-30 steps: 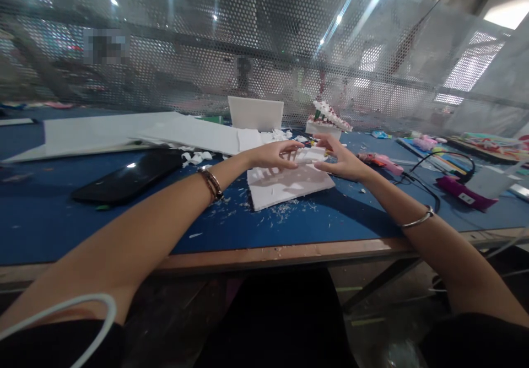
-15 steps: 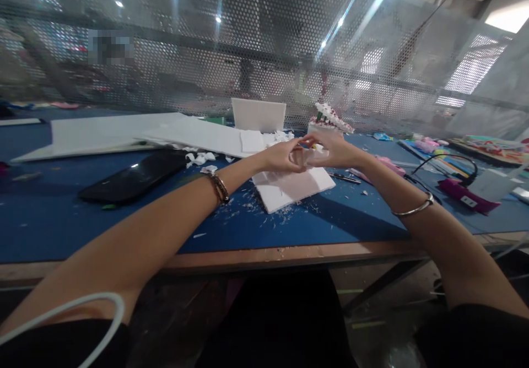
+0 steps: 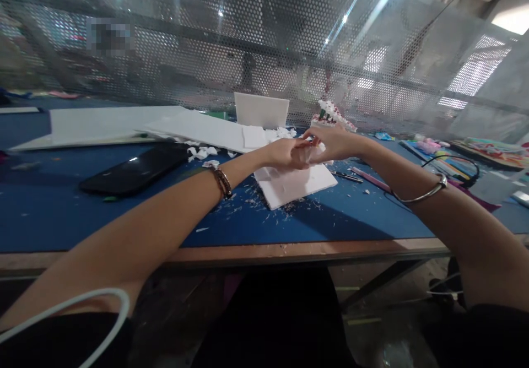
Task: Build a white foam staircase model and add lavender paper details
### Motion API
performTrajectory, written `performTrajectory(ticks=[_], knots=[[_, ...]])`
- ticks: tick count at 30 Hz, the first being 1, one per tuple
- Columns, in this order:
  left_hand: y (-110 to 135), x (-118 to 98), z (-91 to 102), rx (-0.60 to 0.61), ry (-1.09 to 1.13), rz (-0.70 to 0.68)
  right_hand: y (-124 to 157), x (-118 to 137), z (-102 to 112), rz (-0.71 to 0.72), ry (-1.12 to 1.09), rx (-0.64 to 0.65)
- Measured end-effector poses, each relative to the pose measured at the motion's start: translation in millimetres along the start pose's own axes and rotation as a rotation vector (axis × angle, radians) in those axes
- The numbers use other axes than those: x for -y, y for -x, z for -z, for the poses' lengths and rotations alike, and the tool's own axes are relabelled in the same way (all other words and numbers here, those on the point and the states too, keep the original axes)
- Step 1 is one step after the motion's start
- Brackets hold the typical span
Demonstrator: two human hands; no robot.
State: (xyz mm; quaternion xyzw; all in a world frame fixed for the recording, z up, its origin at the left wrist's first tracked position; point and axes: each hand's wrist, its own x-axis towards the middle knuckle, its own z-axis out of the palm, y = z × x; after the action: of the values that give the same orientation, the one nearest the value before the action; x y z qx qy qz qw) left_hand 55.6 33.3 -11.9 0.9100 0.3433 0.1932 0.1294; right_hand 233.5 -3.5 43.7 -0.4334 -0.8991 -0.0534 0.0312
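Observation:
Above a white foam-like slab (image 3: 285, 189), my two hands meet around a small whitish piece (image 3: 311, 155). My left hand (image 3: 283, 153) curls its fingers round the piece from the left. From the right, my right hand (image 3: 334, 142) pinches it with bent fingers and thumb. The fingers cover much of the piece, and its exact kind cannot be made out. Fine white shavings (image 3: 264, 211) lie around the slab on the blue table top (image 3: 231, 227).
Left of the slab lie a black phone-like slab (image 3: 134, 168), large white sheets (image 3: 111, 125) and curled white scraps (image 3: 202, 152). A white panel (image 3: 262, 111) stands behind. To the right are a dark pen (image 3: 348, 177), a pink stick (image 3: 372, 179) and a red-and-white decorated model (image 3: 333, 115).
My fingers have closed in more tightly round the whitish piece, and the gap between my hands has narrowed. My right forearm has swung slightly outward. The view has shifted a little.

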Motion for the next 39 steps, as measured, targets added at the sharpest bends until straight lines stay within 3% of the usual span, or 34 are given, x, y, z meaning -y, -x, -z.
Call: performTrajectory(ticks=[26, 39], knots=[[2, -5, -1.1, 0.017, 0.061, 0.042, -8, -2, 2, 0.068, -0.052, 0.103], [1, 4, -2.0, 0.0, 0.102, 0.02, -9, 4, 7, -0.002, 0.001, 0.109]])
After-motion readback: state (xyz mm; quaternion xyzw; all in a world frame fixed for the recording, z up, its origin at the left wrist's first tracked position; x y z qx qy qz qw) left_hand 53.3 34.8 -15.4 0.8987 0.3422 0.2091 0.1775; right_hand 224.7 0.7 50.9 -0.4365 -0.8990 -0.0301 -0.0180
